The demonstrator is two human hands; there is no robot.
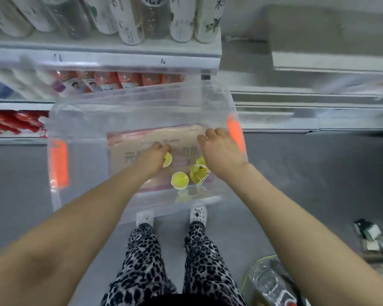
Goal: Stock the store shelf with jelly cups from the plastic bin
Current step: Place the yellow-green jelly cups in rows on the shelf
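Observation:
A clear plastic bin (80,129) with orange latches stands on the floor before the shelf. Cardboard lines its bottom. My left hand (152,154) reaches into the bin and grips a yellow jelly cup (168,160). My right hand (219,149) is also inside the bin, fingers curled downward above a cluster of yellow jelly cups (199,172); whether it holds one is hidden. One more jelly cup (180,180) lies loose on the cardboard near the bin's front wall.
The store shelf (102,60) rises behind the bin, with bottles on top, orange packages below and red packs (13,121) at lower left. My feet stand against the bin's front. A basket with a clear bottle (268,281) and small boxes (372,237) lie at right.

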